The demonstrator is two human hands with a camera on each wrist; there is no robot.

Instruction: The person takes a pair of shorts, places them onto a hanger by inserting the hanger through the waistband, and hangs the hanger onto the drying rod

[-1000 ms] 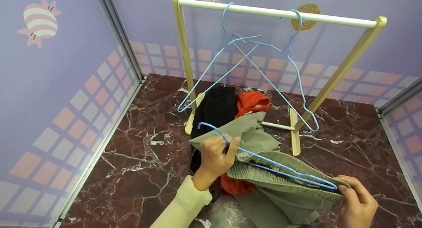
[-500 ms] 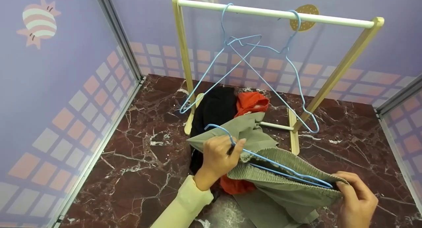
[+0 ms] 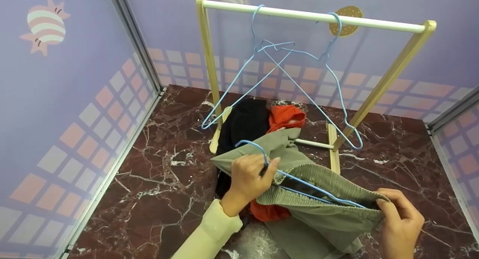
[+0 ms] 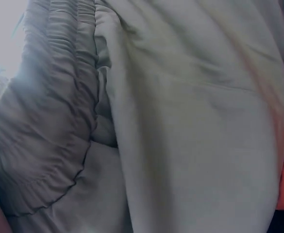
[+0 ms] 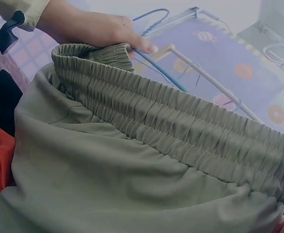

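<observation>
My left hand (image 3: 250, 176) grips a blue wire hanger (image 3: 256, 143) just below its hook. The hanger slants down to the right into the open waist of olive-green pants (image 3: 318, 225), its far end hidden inside. At the other side of the waist, my right hand (image 3: 402, 221) pinches the gathered elastic waistband (image 3: 338, 176) and holds it stretched. In the right wrist view, the left hand (image 5: 95, 29) is behind the far edge of the waistband (image 5: 180, 111). The left wrist view is filled by the pants' cloth (image 4: 195, 145).
A wooden rack with a white rail (image 3: 307, 15) stands at the back. Two blue hangers hang from it, a left one (image 3: 234, 81) and a right one (image 3: 338, 83). Black cloth (image 3: 245, 120) and orange cloth (image 3: 284, 116) lie beyond the pants on the marbled floor (image 3: 161, 210).
My left hand has moved slightly right with the hanger, whose far end has gone out of sight inside the waistband. My right hand has shifted slightly left and up with the waistband's edge.
</observation>
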